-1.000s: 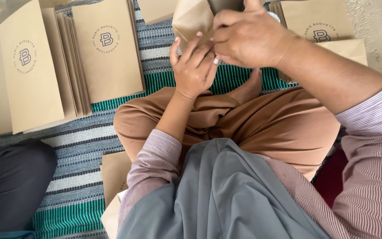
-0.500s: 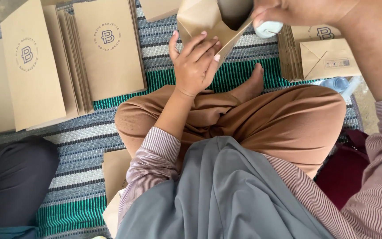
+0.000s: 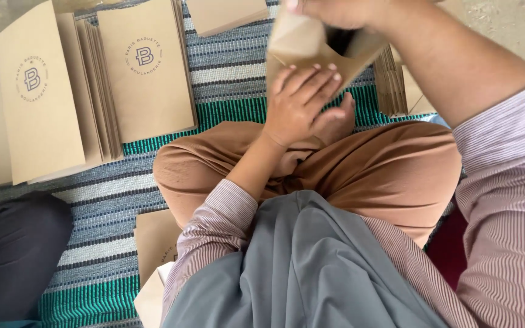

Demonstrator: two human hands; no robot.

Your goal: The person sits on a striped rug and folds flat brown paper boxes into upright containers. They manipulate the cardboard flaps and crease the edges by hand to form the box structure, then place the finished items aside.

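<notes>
A woven mat (image 3: 226,91) covers the floor, striped in teal, blue-grey and white. At the top corners bare grey concrete floor (image 3: 505,24) shows past its edge. Soft, even daylight falls across it all, with only faint shadows.

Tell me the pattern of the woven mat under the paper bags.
Striped woven mat: teal, white and blue-grey bands; clearest in the head view.
</notes>
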